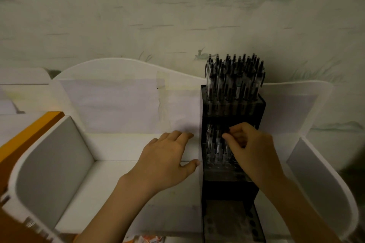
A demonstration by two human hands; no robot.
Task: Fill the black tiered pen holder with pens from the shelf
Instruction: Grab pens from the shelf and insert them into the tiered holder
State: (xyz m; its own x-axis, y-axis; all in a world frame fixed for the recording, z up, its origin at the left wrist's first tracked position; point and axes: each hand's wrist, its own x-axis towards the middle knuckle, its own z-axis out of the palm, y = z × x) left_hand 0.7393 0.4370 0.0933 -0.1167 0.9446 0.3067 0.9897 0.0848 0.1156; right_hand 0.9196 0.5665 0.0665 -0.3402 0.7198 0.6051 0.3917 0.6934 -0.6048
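The black tiered pen holder stands on the white shelf, right of centre. Its top tier is packed with several clear pens with black caps. The middle tier holds a few pens on its left side. The bottom tier shows bare holes. My right hand is over the middle tier, its fingers curled and pinching the top of a pen there. My left hand lies flat on the shelf with straight fingers, its thumb touching the holder's left wall.
White dividers stand at the left and right of this shelf bay. A curved white back panel rises behind. An orange edge runs at the far left. A painted wall is behind everything.
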